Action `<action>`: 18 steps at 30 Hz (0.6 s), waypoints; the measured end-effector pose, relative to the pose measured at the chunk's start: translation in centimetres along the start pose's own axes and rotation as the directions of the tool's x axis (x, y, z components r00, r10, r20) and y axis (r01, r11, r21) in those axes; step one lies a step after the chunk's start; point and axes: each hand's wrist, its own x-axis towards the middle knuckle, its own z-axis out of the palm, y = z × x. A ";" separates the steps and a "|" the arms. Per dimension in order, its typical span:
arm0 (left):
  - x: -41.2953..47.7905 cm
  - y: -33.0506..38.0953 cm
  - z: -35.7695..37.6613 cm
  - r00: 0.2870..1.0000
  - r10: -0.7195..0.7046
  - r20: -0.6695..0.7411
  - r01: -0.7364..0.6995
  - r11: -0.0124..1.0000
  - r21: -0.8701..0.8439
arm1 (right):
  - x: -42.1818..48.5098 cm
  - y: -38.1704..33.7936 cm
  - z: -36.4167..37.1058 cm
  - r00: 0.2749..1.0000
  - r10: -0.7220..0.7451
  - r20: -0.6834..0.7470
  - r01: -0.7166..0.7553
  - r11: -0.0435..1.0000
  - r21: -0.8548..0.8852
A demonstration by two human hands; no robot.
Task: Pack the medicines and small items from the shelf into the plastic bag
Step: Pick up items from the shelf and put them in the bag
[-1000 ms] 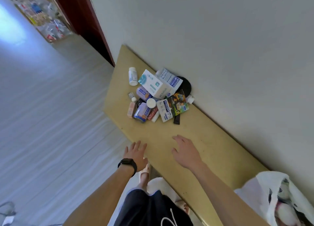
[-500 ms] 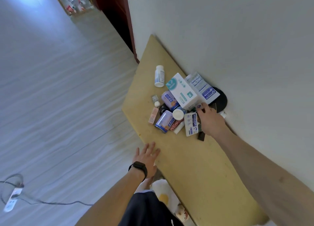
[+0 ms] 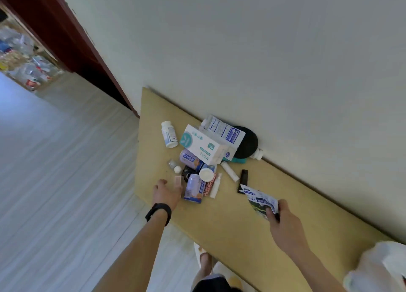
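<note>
Half a second on, the right hand (image 3: 283,222) had drawn back from the pile, its thumb and fingers pinching a couple of flat printed packets (image 3: 260,199) above the bare middle of the shelf (image 3: 230,232). Meanwhile the left hand (image 3: 165,194), a black band (image 3: 158,212) on its wrist, had gone from the shelf's front edge up to the near side of the pile. Its fingers were loosely spread and held nothing. Their tips were at a small pink box (image 3: 178,181), though whether they touched it could not be told.

Just beside that box a purple can (image 3: 194,188) lay on its side, with a white-lidded jar (image 3: 206,174) behind it and a second purple can (image 3: 189,157) farther back. A white and teal box (image 3: 203,144) sat on top of the heap against a blue and white pack (image 3: 225,130). A white bottle (image 3: 169,134) lay apart on the left. A white tube (image 3: 230,171) and a thin black item (image 3: 243,178) lay between the heap and the packets. A black disc (image 3: 247,141) rested against the wall (image 3: 263,61). The white plastic bag (image 3: 377,267) showed at the shelf's right end, well apart from the pile.
</note>
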 end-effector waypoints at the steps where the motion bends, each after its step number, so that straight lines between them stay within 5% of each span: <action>1: 0.6 0.4 0.1 0.999 -0.010 0.035 0.008 0.999 0.040 | -1.2 0.4 0.1 0.995 0.092 0.025 -0.095 0.979 0.181; 4: 1.0 0.6 0.6 0.998 -0.004 0.059 -0.005 0.988 0.153 | -4.0 1.6 1.2 0.921 0.367 0.130 -0.378 0.761 0.527; 7: 0.3 -0.5 1.0 0.999 -0.036 0.014 0.033 0.983 0.180 | -5.9 2.8 2.9 0.827 0.507 0.244 -0.514 0.503 0.695; 10: -1.5 -1.6 0.9 0.999 -0.042 0.004 0.042 0.996 -0.078 | -7.5 2.9 2.5 0.805 0.517 0.291 -0.508 0.348 0.787; 13: -4.3 -2.3 0.3 0.992 -0.118 0.048 0.127 0.879 -0.459 | -8.6 3.1 1.4 0.809 0.501 0.308 -0.470 0.238 0.850; 18: -10.9 -1.3 2.5 0.990 -0.001 0.140 0.078 0.838 -0.541 | -10.3 5.5 -1.5 0.841 0.503 0.201 -0.334 0.189 0.924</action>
